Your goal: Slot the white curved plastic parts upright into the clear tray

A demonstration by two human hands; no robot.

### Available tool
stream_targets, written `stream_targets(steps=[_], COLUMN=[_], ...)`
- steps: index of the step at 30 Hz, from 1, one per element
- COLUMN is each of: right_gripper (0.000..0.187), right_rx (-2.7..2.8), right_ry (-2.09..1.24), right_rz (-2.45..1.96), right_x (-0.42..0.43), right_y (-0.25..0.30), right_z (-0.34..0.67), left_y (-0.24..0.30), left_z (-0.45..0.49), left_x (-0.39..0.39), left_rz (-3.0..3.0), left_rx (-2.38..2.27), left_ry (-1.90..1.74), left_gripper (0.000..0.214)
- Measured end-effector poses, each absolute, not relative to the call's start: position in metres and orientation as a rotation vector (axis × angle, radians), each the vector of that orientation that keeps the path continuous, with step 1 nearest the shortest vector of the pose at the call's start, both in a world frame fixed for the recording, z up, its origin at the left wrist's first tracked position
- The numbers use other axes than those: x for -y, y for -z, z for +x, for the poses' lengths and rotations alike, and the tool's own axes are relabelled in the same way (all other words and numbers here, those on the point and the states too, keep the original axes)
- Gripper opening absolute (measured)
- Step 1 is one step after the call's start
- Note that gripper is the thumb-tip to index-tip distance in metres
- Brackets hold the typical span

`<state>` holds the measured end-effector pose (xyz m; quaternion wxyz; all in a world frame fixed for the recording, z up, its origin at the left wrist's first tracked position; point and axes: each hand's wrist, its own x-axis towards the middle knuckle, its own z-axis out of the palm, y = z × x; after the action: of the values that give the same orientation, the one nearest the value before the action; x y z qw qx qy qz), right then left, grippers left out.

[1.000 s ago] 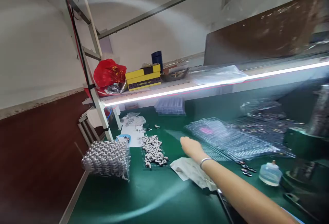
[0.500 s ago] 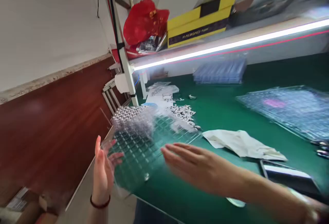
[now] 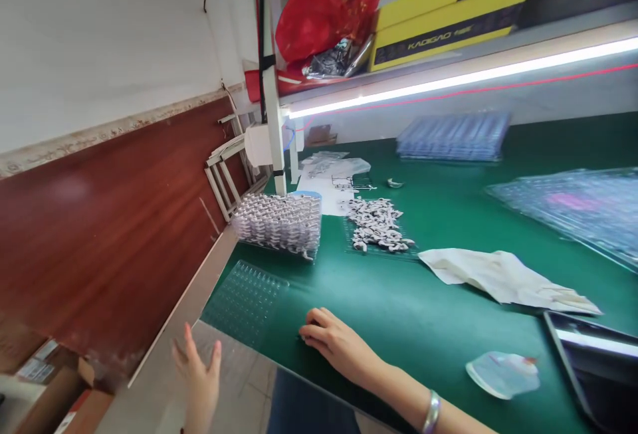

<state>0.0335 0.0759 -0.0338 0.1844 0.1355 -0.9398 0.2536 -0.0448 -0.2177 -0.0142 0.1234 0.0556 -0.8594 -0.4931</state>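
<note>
A clear plastic blister tray (image 3: 248,299) lies flat on the green table (image 3: 399,314) near its front left corner. My right hand (image 3: 335,343) rests on the table just right of that tray, fingers curled down at its edge. My left hand (image 3: 198,375) hovers off the table's left side, fingers spread, holding nothing. Behind the tray stands a stack of trays filled with small metal parts (image 3: 280,222). A heap of loose white and dark parts (image 3: 378,224) lies to its right.
A crumpled white cloth (image 3: 503,279) lies mid-table, a small clear bottle (image 3: 502,374) at the front right, a dark tablet-like slab (image 3: 593,354) at the right edge. Clear tray stacks (image 3: 453,136) sit at the back. A red bag (image 3: 323,12) and yellow box (image 3: 448,15) occupy the shelf.
The clear tray that both hands held tilted in the air now lies flat on the table. My left hand has dropped away below the table edge; my right hand has come down beside the tray.
</note>
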Motion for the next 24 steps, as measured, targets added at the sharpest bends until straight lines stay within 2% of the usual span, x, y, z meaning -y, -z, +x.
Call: stream_targets(steps=[4,7,14,24], right_gripper=[0.021,0.022,0.027,0.027], right_rx=[2.647,2.605,2.581,2.619], right_ry=[-0.734,-0.745,-0.737,-0.740], right_rz=[0.420,0.399,0.519,0.705], right_x=[-0.087,-0.099,-0.115,-0.117], right_y=[0.032,0.033,0.031,0.027], right_z=[0.013,-0.019,-0.079,-0.075], left_y=[0.019,0.017,0.006,0.014], left_z=[-0.035,-0.030,-0.030,-0.030], left_x=[0.208,0.192,0.178,0.177], left_rz=[-0.513,-0.819,-0.826,-0.812], left_rx=[2.739,2.946,3.104,3.073], left_ry=[0.709,0.437,0.369,0.408], left_gripper=[0.055,0.046,0.047,0.047])
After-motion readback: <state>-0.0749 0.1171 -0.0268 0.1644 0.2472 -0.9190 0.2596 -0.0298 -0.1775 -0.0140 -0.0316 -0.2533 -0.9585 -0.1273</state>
